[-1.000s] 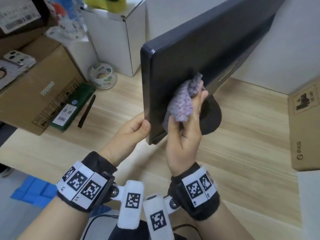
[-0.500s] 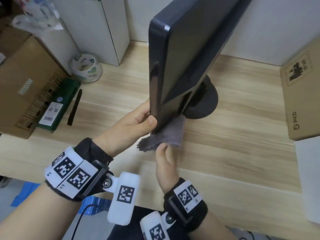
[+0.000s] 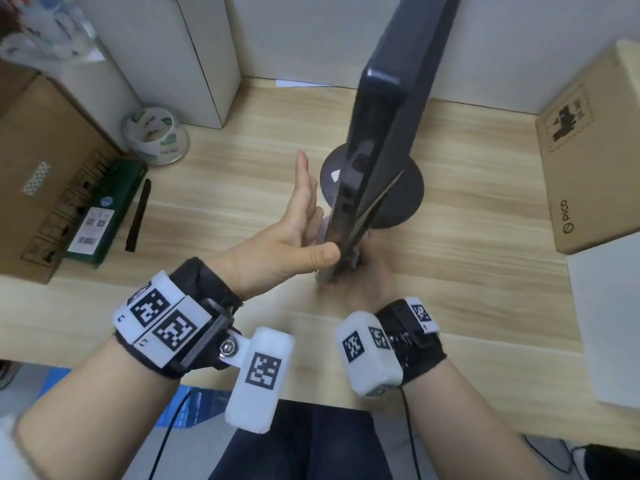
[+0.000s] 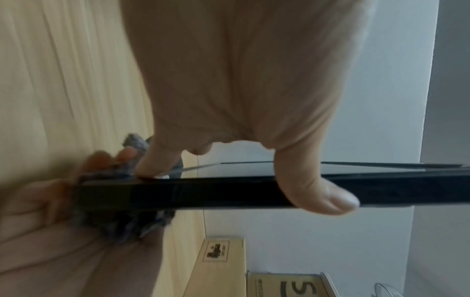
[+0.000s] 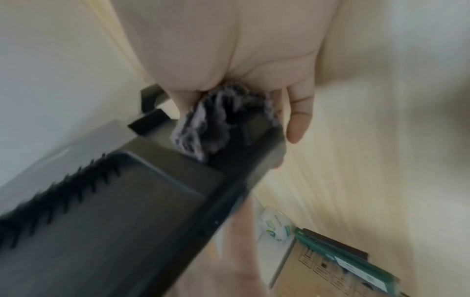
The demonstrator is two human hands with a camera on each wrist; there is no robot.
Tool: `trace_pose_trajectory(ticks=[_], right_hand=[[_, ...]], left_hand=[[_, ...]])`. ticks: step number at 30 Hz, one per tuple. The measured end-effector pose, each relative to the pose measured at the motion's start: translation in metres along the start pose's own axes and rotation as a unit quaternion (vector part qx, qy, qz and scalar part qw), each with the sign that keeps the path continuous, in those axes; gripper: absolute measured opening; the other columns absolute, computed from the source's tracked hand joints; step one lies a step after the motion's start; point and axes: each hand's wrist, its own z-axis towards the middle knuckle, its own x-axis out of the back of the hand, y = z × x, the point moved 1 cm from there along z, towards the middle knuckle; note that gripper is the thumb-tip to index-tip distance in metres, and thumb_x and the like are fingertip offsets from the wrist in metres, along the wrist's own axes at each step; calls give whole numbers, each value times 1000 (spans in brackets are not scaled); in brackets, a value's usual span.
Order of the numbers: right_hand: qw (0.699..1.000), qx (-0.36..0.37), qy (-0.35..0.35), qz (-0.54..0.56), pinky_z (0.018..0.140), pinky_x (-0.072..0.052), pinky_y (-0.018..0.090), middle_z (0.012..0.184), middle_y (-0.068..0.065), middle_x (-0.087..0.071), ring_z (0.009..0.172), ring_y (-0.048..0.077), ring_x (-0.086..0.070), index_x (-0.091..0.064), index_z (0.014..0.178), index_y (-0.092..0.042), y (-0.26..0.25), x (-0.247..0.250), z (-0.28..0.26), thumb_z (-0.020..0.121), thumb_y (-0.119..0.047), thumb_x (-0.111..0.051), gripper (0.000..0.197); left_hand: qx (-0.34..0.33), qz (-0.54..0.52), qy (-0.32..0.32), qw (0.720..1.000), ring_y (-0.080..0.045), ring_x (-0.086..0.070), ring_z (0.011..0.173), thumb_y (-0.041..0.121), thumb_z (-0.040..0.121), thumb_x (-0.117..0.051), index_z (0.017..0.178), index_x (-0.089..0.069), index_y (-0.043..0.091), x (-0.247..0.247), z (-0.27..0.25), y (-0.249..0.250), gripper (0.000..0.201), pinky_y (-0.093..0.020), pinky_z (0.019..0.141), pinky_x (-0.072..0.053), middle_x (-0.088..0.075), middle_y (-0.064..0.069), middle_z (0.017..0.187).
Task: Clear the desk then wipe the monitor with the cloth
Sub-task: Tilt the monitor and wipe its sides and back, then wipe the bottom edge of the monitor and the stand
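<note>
Grey cloth [image 5: 223, 122] clamped in right hand [image 5: 229, 50] under monitor [image 3: 381, 140] corner at six o'clock; left hand [image 3: 287, 244], fingers straight, thumb braced, steadies it for wiping.

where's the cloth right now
The cloth is bunched in the right hand, wrapped round the monitor's near bottom corner, just below the left hand.

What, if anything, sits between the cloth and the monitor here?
Nothing visible. The right hand grips the cloth directly against the monitor's lower corner, wrapped around the edge. The left hand steadies that corner beside it, thumb over the edge, not between the two.
</note>
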Motion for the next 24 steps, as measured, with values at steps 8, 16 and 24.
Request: trace_pose_trajectory(ticks=[8,16,24], right_hand=[[992,17,-106,60,50,-51,27,84,11,-72,68,19,-66,-70,97,-11,8,65,-60,59,-34,-83,46],[970,70,-94,211,68,-60,39,93,22,-71,82,31,-71,-70,92,6,-24,104,-79,46,-6,-91,52],[976,113,-112,147,87,-48,35,108,27,-60,97,31,-61,-45,122,17,-94,167,-70,95,-17,-35,45]], left_hand=[[-50,162,74,983,-24,31,138,65,43,-78,109,39,64,-52,25,-3,134,-59,115,-7,37,1,150],[-35,222,70,972,-14,44,128,78,22,-67,103,42,56,-90,61,5,137,-45,114,13,50,-2,139],[-52,186,252,948,-10,7,144,38,76,-70,144,20,25,-17,120,45,113,-37,119,-6,15,3,157]])
